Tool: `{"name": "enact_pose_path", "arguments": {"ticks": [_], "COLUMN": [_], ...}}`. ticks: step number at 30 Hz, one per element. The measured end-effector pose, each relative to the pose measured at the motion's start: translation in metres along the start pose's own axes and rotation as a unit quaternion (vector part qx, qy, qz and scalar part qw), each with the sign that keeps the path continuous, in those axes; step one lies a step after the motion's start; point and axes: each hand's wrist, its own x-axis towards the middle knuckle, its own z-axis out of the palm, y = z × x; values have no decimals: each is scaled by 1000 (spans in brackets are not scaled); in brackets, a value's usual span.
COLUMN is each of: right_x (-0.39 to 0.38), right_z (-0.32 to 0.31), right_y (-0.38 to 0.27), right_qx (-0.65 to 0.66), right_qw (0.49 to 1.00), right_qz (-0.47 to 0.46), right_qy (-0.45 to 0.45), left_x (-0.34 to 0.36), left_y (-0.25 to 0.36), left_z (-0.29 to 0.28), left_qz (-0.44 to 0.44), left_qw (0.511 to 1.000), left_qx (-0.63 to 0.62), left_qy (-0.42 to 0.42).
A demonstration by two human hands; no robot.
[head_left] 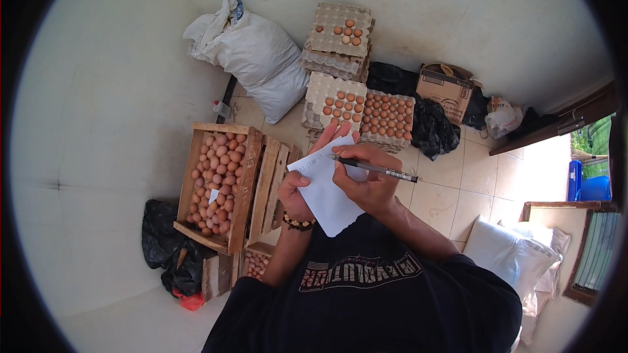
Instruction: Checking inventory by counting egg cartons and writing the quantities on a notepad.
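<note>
My left hand (296,195) holds a small white sheet of paper (337,206), thumb on top and fingers behind it; some fingertips show past its upper edge. A beaded bracelet (299,224) circles that wrist. In my right hand (371,180) a dark pen (392,172) is gripped, its tip on the upper part of the sheet beside some handwriting. The paper hangs in front of my chest, over the floor. Beyond my hands stand egg trays (387,117) filled with brown eggs.
A wooden crate of eggs (219,183) stands on the left, with other crates below it. Further off are a full white sack (261,59), stacked egg trays (340,29), black plastic bags (435,127) and a cardboard box (445,91). White sacks (510,255) lie right, near a doorway.
</note>
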Motion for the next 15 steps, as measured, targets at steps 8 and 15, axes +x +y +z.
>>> {"name": "enact_pose_path", "arguments": {"ticks": [8,15], "right_x": [-1,3], "right_z": [-2,-1], "right_y": [2,-5], "right_qx": [-6,-20], "right_qw": [1000,999], "right_qz": [-2,-34], "right_qy": [-9,0], "left_x": [0,0], "left_y": [-3,-4], "left_z": [1,2], "left_qz": [-10,-3], "left_qw": [1000,1000], "left_qx": [14,0], "left_qy": [14,-3]}}
